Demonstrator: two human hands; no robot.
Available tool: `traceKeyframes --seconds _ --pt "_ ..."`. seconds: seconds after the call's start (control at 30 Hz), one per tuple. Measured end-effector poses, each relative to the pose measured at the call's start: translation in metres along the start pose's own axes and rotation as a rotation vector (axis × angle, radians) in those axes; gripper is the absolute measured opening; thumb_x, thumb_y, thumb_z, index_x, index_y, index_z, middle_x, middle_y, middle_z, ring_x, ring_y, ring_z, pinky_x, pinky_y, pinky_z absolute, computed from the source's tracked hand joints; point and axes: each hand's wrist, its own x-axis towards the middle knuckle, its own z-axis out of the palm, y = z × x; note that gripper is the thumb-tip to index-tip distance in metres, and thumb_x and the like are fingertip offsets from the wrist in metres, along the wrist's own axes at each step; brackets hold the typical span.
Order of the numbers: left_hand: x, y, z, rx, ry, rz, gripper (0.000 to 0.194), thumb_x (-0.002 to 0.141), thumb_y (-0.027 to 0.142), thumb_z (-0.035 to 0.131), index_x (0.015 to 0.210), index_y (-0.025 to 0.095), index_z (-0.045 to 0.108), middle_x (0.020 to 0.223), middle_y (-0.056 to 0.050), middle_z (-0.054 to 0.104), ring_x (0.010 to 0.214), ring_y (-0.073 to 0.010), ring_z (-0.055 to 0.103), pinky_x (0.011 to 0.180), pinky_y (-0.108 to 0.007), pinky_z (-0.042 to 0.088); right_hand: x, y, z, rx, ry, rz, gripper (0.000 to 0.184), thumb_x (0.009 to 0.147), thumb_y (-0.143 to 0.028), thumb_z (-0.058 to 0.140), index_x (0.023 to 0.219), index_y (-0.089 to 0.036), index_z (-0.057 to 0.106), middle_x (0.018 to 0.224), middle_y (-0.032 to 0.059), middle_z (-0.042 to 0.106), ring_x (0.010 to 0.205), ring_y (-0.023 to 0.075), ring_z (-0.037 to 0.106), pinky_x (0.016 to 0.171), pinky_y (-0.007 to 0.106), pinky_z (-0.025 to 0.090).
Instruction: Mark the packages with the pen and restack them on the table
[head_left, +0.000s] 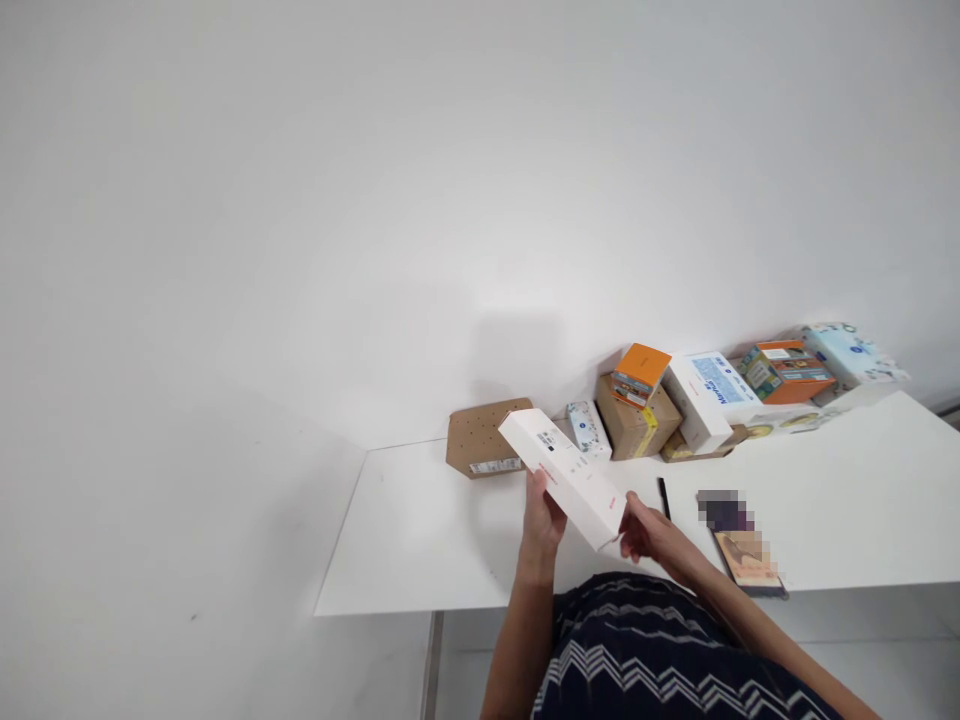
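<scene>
A long white cardboard box [574, 475] with small red and black print is held tilted above the front of the table. My left hand [544, 515] grips its lower left side, the fingers partly hidden behind it. At the box's near right end, my right hand [646, 528] has its fingers closed on the edge by the end flap. Behind the box's far end stands a brown cardboard box [480, 438] with small holes and a white label. A small white patterned box [588, 430] is just beyond the held box.
Along the wall on the white table [397, 540] stand a brown box with yellow tape [637, 425], an orange box [641, 370], a white box [697, 405], an orange-blue box [795, 375] and a floral box [855, 350]. A black pen [664, 497] and a booklet [750, 562] lie at right.
</scene>
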Motion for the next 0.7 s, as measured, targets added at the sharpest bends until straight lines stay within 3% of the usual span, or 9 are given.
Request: traceKeyframes --seconds 0.07,0.13,0.2,0.33,0.5,0.63,0.7 --pt "0.002 -0.001 -0.002 0.009 -0.019 0.026 0.061 0.069 0.052 0.073 0.120 0.021 0.060 0.120 -0.011 0.065 0.124 -0.0308 0.052 0.102 -0.043 0.043 0.019 0.022 -0.025 -0.500 0.238 0.000 0.044 0.090 -0.057 0.037 0.086 -0.017 0.057 0.082 0.0095 0.068 0.069 0.0200 0.064 0.062 0.029 0.045" --pt "0.002 -0.003 -0.003 0.024 -0.012 0.032 0.062 0.071 0.051 0.072 0.124 0.023 0.056 0.125 -0.010 0.063 0.129 -0.0289 0.048 0.105 -0.041 0.041 0.034 0.044 -0.050 -0.930 0.407 0.113 0.033 0.090 -0.045 0.045 0.104 -0.016 0.055 0.096 0.0137 0.069 0.087 0.0259 0.066 0.075 0.034 0.046" --pt "0.000 -0.003 -0.002 0.036 0.004 0.035 0.067 0.072 0.052 0.071 0.129 0.024 0.053 0.129 -0.010 0.060 0.131 -0.0286 0.045 0.106 -0.040 0.039 0.043 0.063 -0.069 -1.024 0.472 0.196 0.038 0.091 -0.041 0.043 0.113 -0.011 0.050 0.103 0.0215 0.067 0.097 0.0329 0.065 0.080 0.040 0.044" --pt "-0.006 0.000 0.007 0.034 0.011 -0.039 0.072 0.072 0.061 0.066 0.132 0.024 0.051 0.132 -0.010 0.058 0.132 -0.0305 0.043 0.107 -0.042 0.039 0.050 0.089 -0.086 -0.999 0.493 0.297 0.044 0.091 -0.044 0.042 0.113 -0.006 0.049 0.098 0.0264 0.067 0.097 0.0371 0.066 0.079 0.043 0.045" --pt "-0.010 0.007 0.019 0.012 -0.051 -0.215 0.078 0.071 0.077 0.051 0.123 0.018 0.060 0.122 -0.013 0.064 0.125 -0.0347 0.050 0.104 -0.044 0.041 0.056 0.106 -0.088 -0.904 0.511 0.308 0.031 0.088 -0.039 0.045 0.099 -0.012 0.053 0.095 0.0239 0.068 0.095 0.0364 0.066 0.076 0.042 0.045" --pt "-0.015 0.014 0.022 -0.026 -0.104 -0.284 0.088 0.068 0.085 0.043 0.119 0.017 0.062 0.113 -0.016 0.066 0.114 -0.0365 0.058 0.098 -0.048 0.044 0.057 0.106 -0.089 -0.756 0.531 0.249 0.015 0.083 -0.030 0.048 0.074 -0.019 0.052 0.075 0.0162 0.065 0.086 0.0334 0.065 0.072 0.040 0.044" --pt "-0.017 0.017 0.018 -0.022 -0.155 -0.338 0.094 0.065 0.088 0.041 0.119 0.015 0.061 0.109 -0.018 0.067 0.104 -0.0373 0.062 0.090 -0.049 0.047 0.055 0.103 -0.086 -0.646 0.518 0.219 0.018 0.079 -0.029 0.049 0.062 -0.023 0.046 0.059 0.0084 0.058 0.071 0.0283 0.064 0.064 0.036 0.044"
